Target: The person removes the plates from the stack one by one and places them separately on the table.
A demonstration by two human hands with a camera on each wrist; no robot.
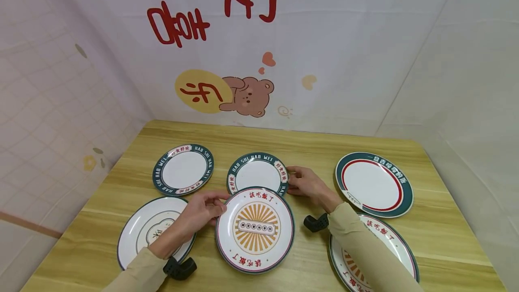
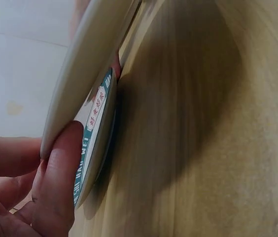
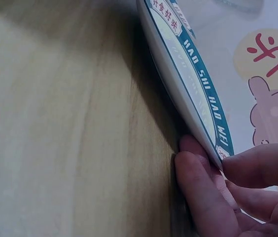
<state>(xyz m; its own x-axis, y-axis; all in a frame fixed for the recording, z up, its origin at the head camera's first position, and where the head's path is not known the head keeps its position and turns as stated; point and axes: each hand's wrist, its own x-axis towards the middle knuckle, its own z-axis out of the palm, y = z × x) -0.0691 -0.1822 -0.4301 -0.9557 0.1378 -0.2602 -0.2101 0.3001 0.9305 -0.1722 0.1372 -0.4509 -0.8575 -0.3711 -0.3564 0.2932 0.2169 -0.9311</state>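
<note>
My left hand (image 1: pixel 202 211) pinches the left rim of a white plate with an orange sunburst (image 1: pixel 256 233). In the left wrist view this sunburst plate (image 2: pixel 87 64) is lifted off the table, thumb on one face and fingers on the other. Behind and partly under it in the head view is a green-rimmed plate (image 1: pixel 257 172). My right hand (image 1: pixel 310 186) pinches that plate's right edge. The right wrist view shows the green-rimmed plate (image 3: pixel 193 84) tilted, its near edge between thumb and fingers.
Another green-rimmed plate (image 1: pixel 182 170) lies at back left, a white plate with a dark edge (image 1: pixel 138 224) before it. At right lie a green-and-red-rimmed plate (image 1: pixel 373 184) and a second sunburst plate (image 1: pixel 399 247), partly hidden by my right sleeve. A printed cloth (image 1: pixel 324 57) hangs behind the wooden table (image 1: pixel 308 260).
</note>
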